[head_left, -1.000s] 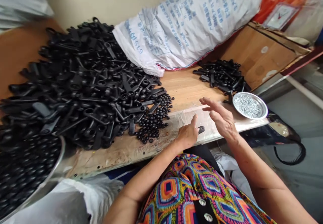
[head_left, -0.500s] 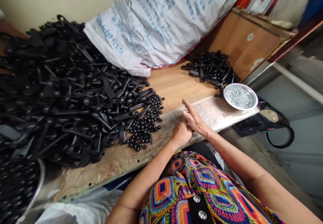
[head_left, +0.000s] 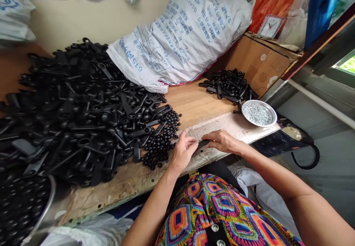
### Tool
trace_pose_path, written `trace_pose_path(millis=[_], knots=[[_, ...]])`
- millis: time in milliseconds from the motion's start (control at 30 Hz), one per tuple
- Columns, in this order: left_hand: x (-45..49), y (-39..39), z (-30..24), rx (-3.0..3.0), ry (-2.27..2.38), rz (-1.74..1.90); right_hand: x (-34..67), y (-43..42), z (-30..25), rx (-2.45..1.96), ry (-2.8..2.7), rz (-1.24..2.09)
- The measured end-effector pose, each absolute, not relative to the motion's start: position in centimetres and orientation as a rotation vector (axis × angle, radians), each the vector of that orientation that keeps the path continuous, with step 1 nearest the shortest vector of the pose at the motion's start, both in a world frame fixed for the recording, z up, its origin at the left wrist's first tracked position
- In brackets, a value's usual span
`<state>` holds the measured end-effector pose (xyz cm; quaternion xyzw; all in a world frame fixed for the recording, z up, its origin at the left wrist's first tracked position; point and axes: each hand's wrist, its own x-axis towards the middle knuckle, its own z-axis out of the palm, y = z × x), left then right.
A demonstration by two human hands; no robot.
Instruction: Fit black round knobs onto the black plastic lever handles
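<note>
A black plastic crank handle (head_left: 203,144) is held above the front edge of the bench, between my two hands. The fingers of my right hand (head_left: 222,141) pinch its right end. At the other end, my left hand (head_left: 181,154) has its thumb and slightly blurred fingers closed on the handle, partly hiding it. Small black knobs (head_left: 159,142) lie scattered just left of my left hand. Beyond them rises a large heap of black crank handles (head_left: 91,101).
A round metal dish of small silvery pins (head_left: 271,123) stands at the bench's right front edge. Behind it is a smaller pile of black handles (head_left: 231,85). A white printed sack (head_left: 177,39) leans at the back, beside a wooden box (head_left: 257,59). A container of black balls (head_left: 51,198) stands lower left.
My hands were together, the right one's fingers stretched out; now they are apart with a crank handle between them. The view has tilted up, showing more of the back wall.
</note>
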<state>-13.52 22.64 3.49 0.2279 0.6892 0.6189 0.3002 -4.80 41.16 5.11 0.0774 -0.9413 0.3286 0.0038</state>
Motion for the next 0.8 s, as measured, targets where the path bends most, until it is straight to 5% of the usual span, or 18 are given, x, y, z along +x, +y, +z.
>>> trace_pose_path(millis=[367, 600, 800], knots=[[-15.2, 12.2, 6.3, 0.305, 2.169, 2.067, -12.2, 58.6, 10.2, -0.772, -2.416, 0.235], [-17.3, 6.8, 4.5, 0.102, 2.529, 2.042, -14.6, 52.2, 7.6, -0.212, -2.539, 0.272], [-19.2, 4.3, 3.5, 0.211, 3.213, 1.194, -17.6, 42.1, 2.1, 0.227, -2.991, 0.453]])
